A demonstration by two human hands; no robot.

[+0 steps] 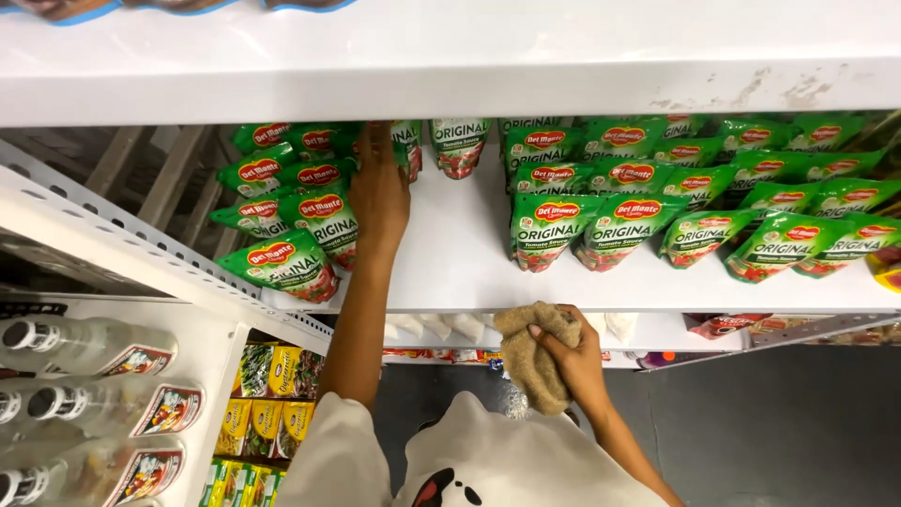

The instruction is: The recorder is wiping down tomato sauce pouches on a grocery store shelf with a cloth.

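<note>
A brown cloth (533,361), coarse and crumpled into a loose wad, is held at the front edge of the white shelf (460,253), just below the bare strip in the middle of it. It is gripped by the right hand (568,355), whose fingers are closed around its upper part while the rest of the cloth hangs down in front of the white shirt (469,465). The right forearm is bent upward from the lower right. The left arm is stretched straight up to the back of the shelf, and the left hand (379,192) is laid with its back to the camera against the green pouches (310,221) stacked on the left; its fingertips are hidden among them, so it cannot be told whether anything is grasped. More green pouches with red tomato pictures (694,202) are lined up in rows on the right of the shelf, well apart from either hand. Clear bottles (84,347) are seen lying on a lower shelf at the far left.
</note>
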